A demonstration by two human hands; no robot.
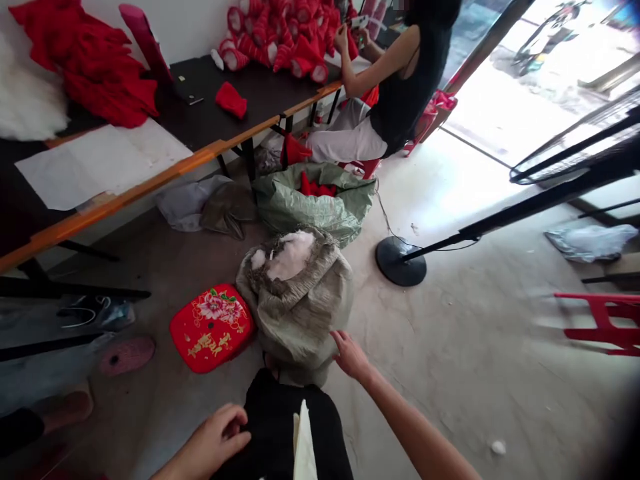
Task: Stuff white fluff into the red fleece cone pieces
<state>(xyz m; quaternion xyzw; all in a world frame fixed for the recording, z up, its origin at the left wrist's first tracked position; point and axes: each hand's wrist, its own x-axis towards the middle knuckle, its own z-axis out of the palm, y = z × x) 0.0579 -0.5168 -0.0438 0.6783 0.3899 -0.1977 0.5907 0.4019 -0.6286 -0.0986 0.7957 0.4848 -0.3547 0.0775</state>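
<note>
My right hand (351, 355) reaches forward with its fingers stretched out, at the right side of a grey woven sack (310, 313); whether it touches the sack I cannot tell. White stuffing (293, 257) fills the sack's mouth. Beside my black-clothed leg, my left hand (223, 433) has loosely bent fingers, with a gap between thumb and forefinger and nothing in it. A red plastic stool (213, 328) with a flower print stands left of the sack. Something pale and pointed (305, 443) hangs in front of my lap.
A green woven bag (310, 207) with red pieces stands behind the sack. Red striped plush pieces (285, 37) and red cloth (90, 67) lie on the dark table (200, 123). A seated person (400, 87) works there. To the right is a black stand base (401, 261).
</note>
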